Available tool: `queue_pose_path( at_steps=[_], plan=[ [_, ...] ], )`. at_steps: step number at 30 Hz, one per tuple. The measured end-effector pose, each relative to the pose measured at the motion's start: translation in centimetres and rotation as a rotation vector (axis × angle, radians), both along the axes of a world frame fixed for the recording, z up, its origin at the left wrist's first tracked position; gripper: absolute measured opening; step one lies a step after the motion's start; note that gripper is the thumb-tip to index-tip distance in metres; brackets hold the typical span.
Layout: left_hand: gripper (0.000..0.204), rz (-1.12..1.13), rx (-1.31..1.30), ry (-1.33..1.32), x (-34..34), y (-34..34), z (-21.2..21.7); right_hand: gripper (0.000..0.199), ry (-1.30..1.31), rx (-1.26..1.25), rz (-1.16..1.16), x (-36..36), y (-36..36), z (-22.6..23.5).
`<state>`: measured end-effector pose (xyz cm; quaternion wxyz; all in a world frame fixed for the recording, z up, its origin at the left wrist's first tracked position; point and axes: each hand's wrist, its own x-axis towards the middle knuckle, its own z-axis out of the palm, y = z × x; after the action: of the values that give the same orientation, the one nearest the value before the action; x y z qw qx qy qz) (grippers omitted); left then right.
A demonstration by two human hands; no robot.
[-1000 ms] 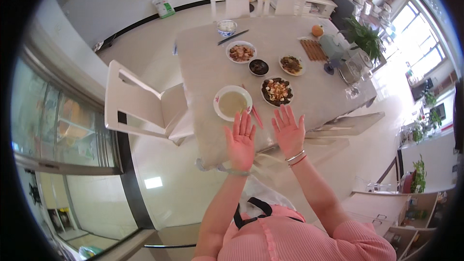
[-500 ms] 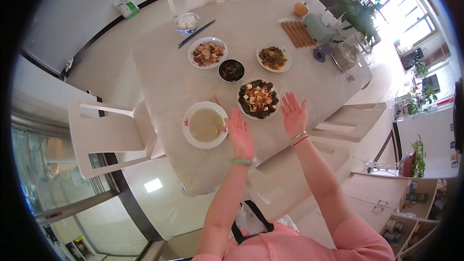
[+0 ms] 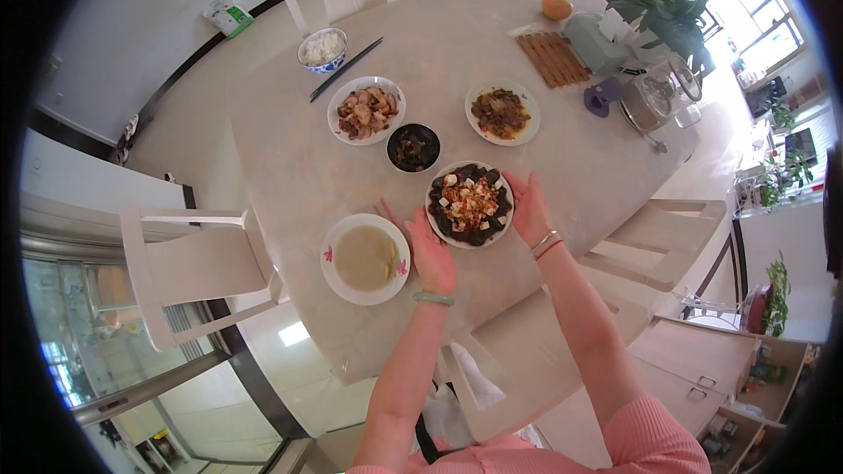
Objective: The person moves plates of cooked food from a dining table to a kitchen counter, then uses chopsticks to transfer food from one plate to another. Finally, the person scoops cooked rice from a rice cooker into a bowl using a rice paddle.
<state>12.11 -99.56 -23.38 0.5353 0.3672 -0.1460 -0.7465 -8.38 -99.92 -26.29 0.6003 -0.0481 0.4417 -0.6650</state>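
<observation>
A white plate (image 3: 501,231) holds dark glossy pieces around its edge, with white cubes and chopped red-brown topping in the middle. My left hand (image 3: 432,256), a green bangle at its wrist, lies palm up at the plate's lower left, fingers stretched out. At the plate's right rim is my right hand (image 3: 531,212), its fingers extended and seeming to touch the rim. Neither hand is visibly closed around the plate. Left of my left hand stands a wide bowl of pale soup (image 3: 365,260). Pink chopsticks (image 3: 385,210) lie partly hidden between bowl and hand.
Farther up the table (image 3: 290,171) are a black bowl (image 3: 413,148), a plate of meat (image 3: 366,111), another dish (image 3: 503,112), a rice bowl (image 3: 322,50) and dark chopsticks (image 3: 347,69). A slatted wooden mat (image 3: 552,60), tissue box (image 3: 598,42) and glass kettle (image 3: 652,99) stand at the right.
My hands have come in closer to the plate of dark pieces from both sides, the right one reaching its rim. The whole view has shifted slightly.
</observation>
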Motion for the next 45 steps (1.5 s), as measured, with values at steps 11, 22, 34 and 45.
queue_pose_path(
  at_steps=[11, 22, 34, 45],
  plan=[
    [0.079, -0.056, -0.041, 0.066, 0.8, 0.2, 2.4, 0.07, 0.013, -0.022, 0.077, 0.9, 1.7, 4.4],
    [0.076, -0.007, 0.028, 0.075, 12.3, 5.8, 11.8, 0.071, 0.022, -0.083, 0.177, 11.7, 5.3, 13.6],
    [0.076, 0.394, -0.001, 0.01, 41.3, 18.2, 16.9, 0.067, -0.125, -0.029, 0.588, 42.5, 9.3, 17.5],
    [0.073, 0.818, 0.0, -0.036, 74.5, 32.8, 17.5, 0.067, -0.196, 0.004, 1.03, 80.6, 16.8, 19.0]
  ],
)
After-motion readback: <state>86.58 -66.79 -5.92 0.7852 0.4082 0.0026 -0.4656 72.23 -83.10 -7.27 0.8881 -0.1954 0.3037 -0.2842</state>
